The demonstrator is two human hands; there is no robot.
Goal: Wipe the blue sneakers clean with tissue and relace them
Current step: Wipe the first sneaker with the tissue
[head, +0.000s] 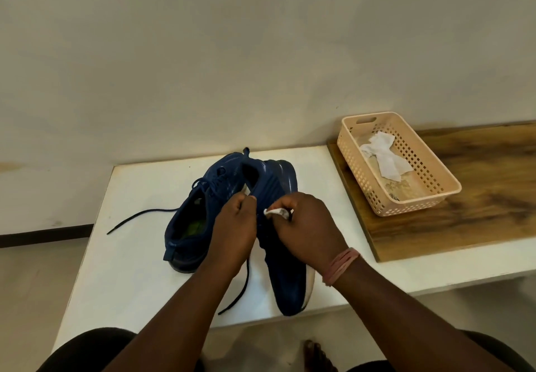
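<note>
The right hand (307, 226) has its fingers curled tight around a small crumpled wad of white tissue (275, 212), pressing it against the upper of the nearer blue sneaker (285, 270), roughly where the tongue and eyelets would be; the hand itself covers that spot, so the contact cannot be seen exactly. The left hand (235, 226) sits just beside it, fingers bunched and pinched at the same shoe's opening, though whether they grip the collar, the tongue or a lace I cannot tell from here. A pink band (342, 264) circles the right wrist. This sneaker lies with its toe toward the person and its pale sole edge turned to the right. The second blue sneaker (191, 221) lies touching it on the left, its opening showing a green insole. One dark lace (142, 216) trails off to the left across the white table (121, 270), and another lace end (236, 296) runs down toward the table's near edge, between the forearms. Off to the right, well apart from the shoes, a peach plastic basket (435, 194) rests on a wooden board (478, 197) and holds a used white tissue (383, 154).
</note>
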